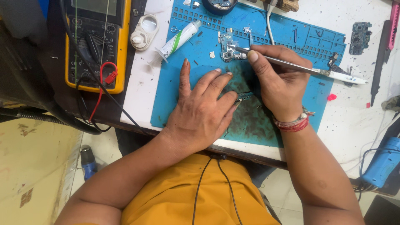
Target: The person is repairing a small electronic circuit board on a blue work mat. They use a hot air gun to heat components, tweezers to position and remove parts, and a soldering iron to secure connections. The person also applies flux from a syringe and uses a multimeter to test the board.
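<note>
the right hand [279, 79] pinches tweezers [287, 63] between its fingers, tips on the small board [228, 46]; the left hand [200, 110] lies flat, fingers spread, on the blue mat [291, 46]. picking at a part calls for steady tips.

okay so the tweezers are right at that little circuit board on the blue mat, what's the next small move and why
Probably ease the tweezers tip down onto the small circuit board. The right hand already holds the tip at the board's edge, while the left hand lies flat on the blue mat, bracing, apart from the board.
</note>
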